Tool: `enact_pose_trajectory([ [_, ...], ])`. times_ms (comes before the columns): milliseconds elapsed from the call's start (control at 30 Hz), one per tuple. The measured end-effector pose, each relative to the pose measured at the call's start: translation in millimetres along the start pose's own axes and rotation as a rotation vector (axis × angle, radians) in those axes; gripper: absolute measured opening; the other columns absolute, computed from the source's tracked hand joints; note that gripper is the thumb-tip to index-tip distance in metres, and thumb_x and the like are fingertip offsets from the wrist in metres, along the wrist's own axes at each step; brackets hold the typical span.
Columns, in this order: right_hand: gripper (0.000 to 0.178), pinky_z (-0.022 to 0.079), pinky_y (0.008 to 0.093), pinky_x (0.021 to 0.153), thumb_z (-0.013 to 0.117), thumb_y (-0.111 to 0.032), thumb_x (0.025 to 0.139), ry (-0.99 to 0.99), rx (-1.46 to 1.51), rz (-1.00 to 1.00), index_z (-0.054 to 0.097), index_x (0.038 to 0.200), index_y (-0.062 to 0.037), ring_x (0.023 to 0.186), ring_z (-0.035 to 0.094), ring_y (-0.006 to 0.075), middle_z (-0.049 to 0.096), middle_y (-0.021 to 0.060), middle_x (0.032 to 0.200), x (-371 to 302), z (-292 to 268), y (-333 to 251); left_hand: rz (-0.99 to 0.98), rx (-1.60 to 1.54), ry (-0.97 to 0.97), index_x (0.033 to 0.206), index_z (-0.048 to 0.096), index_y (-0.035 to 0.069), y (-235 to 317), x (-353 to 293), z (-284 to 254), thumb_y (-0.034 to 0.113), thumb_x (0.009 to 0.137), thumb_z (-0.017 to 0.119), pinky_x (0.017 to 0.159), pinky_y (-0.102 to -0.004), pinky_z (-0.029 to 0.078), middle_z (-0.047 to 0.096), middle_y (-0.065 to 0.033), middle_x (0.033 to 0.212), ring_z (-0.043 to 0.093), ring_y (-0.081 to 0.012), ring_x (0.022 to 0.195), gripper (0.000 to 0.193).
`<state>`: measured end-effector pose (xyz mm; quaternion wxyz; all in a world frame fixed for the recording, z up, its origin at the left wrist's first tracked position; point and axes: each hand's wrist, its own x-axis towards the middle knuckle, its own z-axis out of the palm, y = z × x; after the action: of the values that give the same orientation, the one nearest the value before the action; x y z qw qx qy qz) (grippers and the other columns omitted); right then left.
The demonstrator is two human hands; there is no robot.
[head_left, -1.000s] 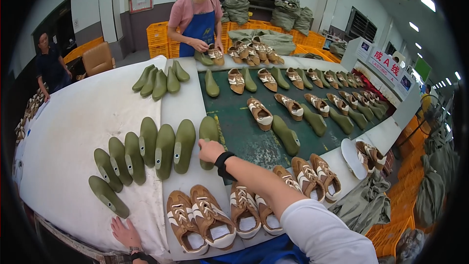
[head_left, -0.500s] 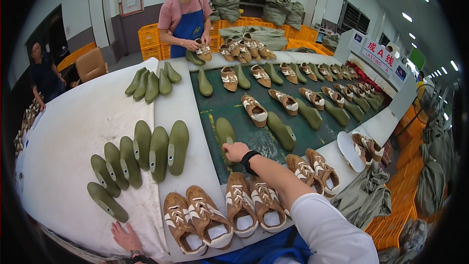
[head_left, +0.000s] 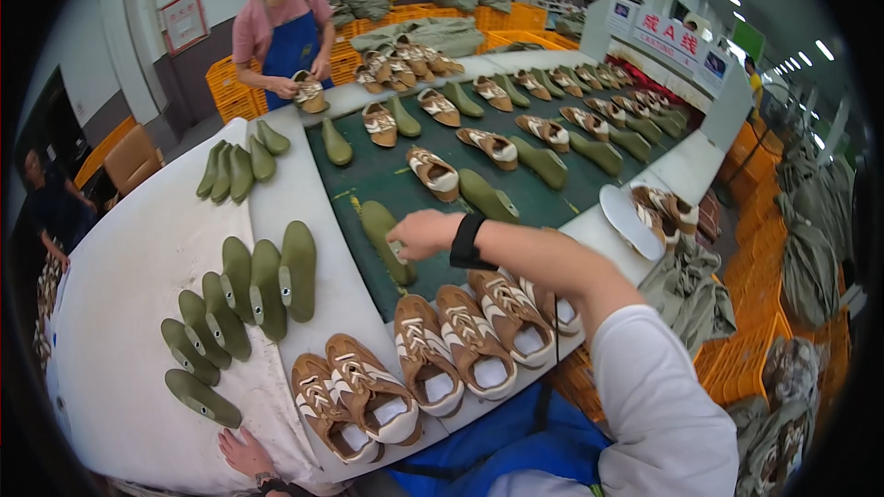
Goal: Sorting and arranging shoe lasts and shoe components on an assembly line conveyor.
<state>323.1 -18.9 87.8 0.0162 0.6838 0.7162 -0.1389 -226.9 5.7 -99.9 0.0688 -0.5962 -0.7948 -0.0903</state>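
My right hand (head_left: 424,235) reaches over the green belt, its loosely bent fingers at the right edge of a green shoe last (head_left: 376,219). That last lies on the belt and does not appear gripped; whether a fingertip touches it I cannot tell. My left hand (head_left: 245,454) rests flat with fingers spread on the white table (head_left: 129,313), just below another green last (head_left: 203,398). Several more green lasts (head_left: 267,285) lie in a slanting row above it. Brown-and-white sneakers (head_left: 368,387) line the near ledge, heels toward me.
Rows of sneakers (head_left: 433,173) and green lasts (head_left: 488,195) run along the belt (head_left: 359,267). A co-worker (head_left: 284,28) in a blue apron handles a sneaker across the table. A white oval piece (head_left: 631,221) leans by shoes at right. Orange crates (head_left: 737,359) stand beyond.
My right hand has moved up and right from the heel end of the last, exposing more of it. My left hand stays flat on the table. The view has shifted to the right.
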Motion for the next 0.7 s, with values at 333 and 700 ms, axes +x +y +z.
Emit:
enact_pose_trajectory([
  [333, 0.029, 0.049, 0.0401, 0.066, 0.057, -0.026, 0.083, -0.030, 0.198, -0.010, 0.062, 0.101, -0.0039, 0.077, 0.062, 0.0333, 0.065, 0.0163, 0.083, -228, -29, 12, 0.058, 0.029, 0.005, 0.127, 0.047, 0.006, -9, 9, 3, 0.043, 0.092, 0.039, 0.097, -0.0403, 0.035, 0.044, -0.0136, 0.133, 0.041, -0.0288, 0.122, 0.052],
  [700, 0.032, 0.049, 0.0423, 0.060, 0.066, -0.021, 0.075, 0.257, 0.239, 0.216, 0.054, 0.103, -0.0099, 0.071, 0.061, 0.0327, 0.055, 0.0128, 0.087, -263, 151, -16, 0.197, -0.069, 0.099, 0.115, 0.053, -0.002, 0, -1, -9, 0.041, 0.092, 0.041, 0.087, -0.0440, 0.043, 0.056, -0.0219, 0.113, 0.053, -0.0373, 0.103, 0.050],
])
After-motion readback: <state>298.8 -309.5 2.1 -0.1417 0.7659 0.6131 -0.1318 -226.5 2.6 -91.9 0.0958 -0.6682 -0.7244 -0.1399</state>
